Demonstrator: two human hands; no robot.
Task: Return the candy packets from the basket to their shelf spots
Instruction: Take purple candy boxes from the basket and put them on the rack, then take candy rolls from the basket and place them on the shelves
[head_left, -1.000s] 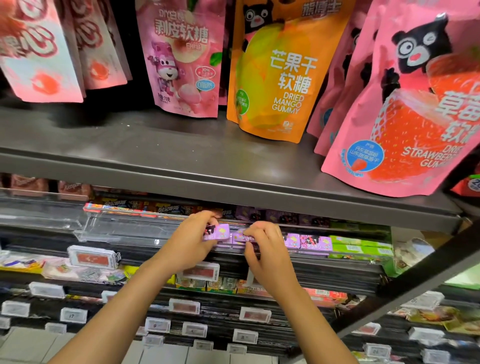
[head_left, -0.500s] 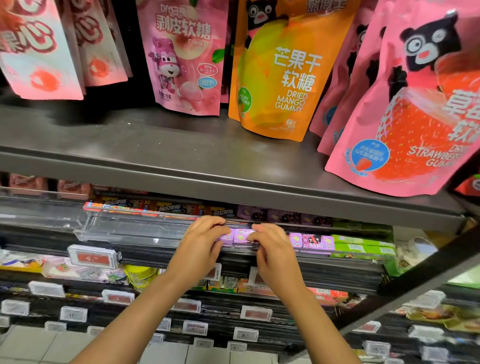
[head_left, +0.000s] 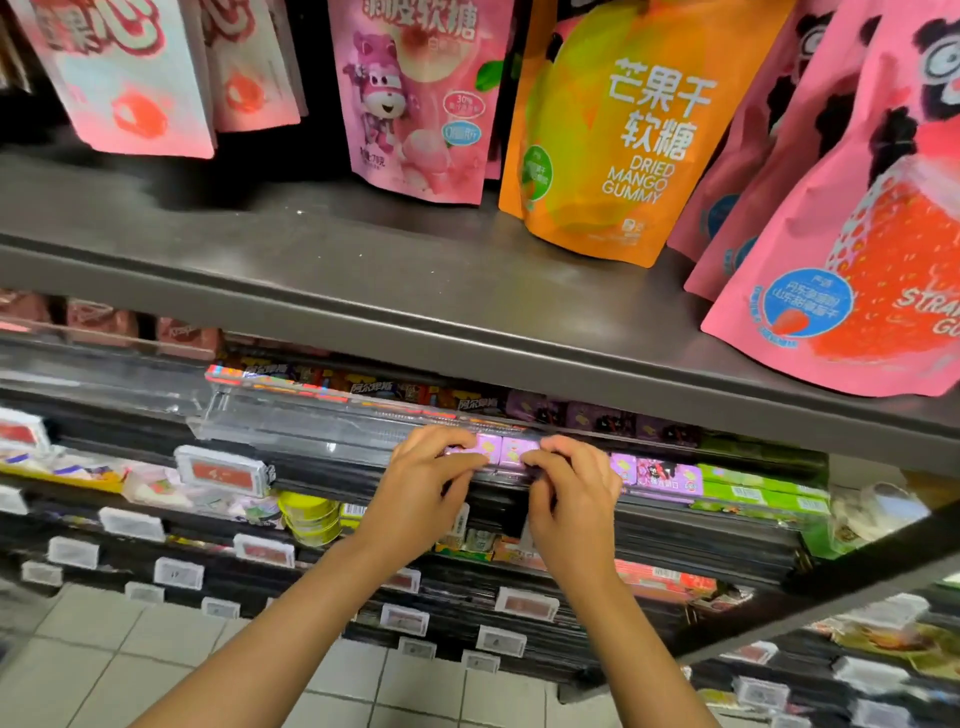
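Under grey shelf (head_left: 363, 291), purple candy packets (head_left: 511, 449).

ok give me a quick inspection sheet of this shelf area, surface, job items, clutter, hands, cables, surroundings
surface: dark metal shelf above; below it a clear plastic tray at the front of the candy row.
job's things: two small purple candy packets side by side at the tray's front edge, partly hidden by fingers.
clutter: purple boxes and green boxes to the right; no basket in view.
grippers: left hand and right hand each pinch a packet.
cables: nothing seen.
surroundings: mango gummy bag, pink strawberry gummy bag, price tags, tiled floor.
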